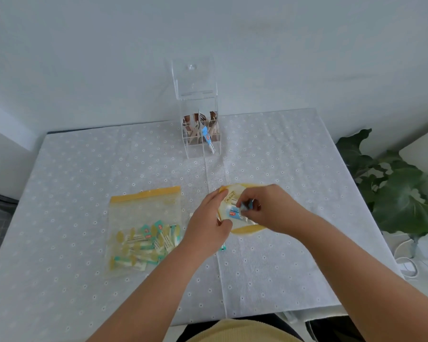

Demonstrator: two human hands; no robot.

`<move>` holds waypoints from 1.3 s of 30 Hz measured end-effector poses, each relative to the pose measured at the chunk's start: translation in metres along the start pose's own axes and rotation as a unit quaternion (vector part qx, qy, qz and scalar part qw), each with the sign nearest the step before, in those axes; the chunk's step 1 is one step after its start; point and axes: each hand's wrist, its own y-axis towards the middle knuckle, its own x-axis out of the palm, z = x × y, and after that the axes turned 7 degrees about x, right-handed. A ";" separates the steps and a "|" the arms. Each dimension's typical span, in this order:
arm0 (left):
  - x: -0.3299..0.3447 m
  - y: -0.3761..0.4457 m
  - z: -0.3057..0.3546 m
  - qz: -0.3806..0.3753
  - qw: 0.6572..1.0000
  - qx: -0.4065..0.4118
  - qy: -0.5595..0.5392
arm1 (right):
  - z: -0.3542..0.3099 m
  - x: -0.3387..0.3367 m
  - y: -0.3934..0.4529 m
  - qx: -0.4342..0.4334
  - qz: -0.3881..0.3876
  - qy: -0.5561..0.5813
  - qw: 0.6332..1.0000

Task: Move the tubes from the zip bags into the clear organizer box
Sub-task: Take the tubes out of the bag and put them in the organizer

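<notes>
Here, near the middle of the table (84, 169), toward its near edge, both hands work at one open zip bag (235, 193) with a yellow strip. The left hand (208, 225) grips the bag's left side, fingers curled over the rim, while the right hand (265, 208) reaches into the mouth and pinches a blue-and-white tube (235, 213) between fingertips and thumb. A second zip bag (145, 228) lies flat to the left, just beside the left wrist and nearer the table's left edge, sealed end away from the person, and holds a heap of teal-and-white tubes (146, 245). The clear organizer box (200, 134) stands upright at the far edge, lid raised, well apart from the bags; brown sachets fill its back compartments and one blue tube (208, 140) leans in a front one. A leafy plant (393, 188) sits off the right edge.
</notes>
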 end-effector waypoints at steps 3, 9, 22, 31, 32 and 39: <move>-0.004 0.001 0.002 0.020 1.000 -0.015 -0.009 | -0.014 -0.041 0.013 0.007 0.003 0.202 0.979; 0.001 -0.011 0.008 0.038 0.999 -0.016 -0.014 | -0.032 -0.083 0.097 -0.017 0.136 0.319 0.938; -0.001 -0.017 0.011 0.041 0.999 -0.021 0.008 | -0.034 -0.037 0.206 0.108 0.115 0.185 0.970; 0.001 -0.008 0.010 0.038 0.999 -0.014 -0.028 | -0.041 -0.055 0.044 0.090 0.009 0.287 0.954; 0.001 -0.007 0.009 0.036 0.999 -0.013 -0.027 | -0.038 -0.047 0.029 0.100 -0.050 0.241 0.964; 0.008 -0.005 0.006 0.003 1.000 0.030 0.004 | 0.014 0.041 0.042 0.172 -0.163 -0.171 0.956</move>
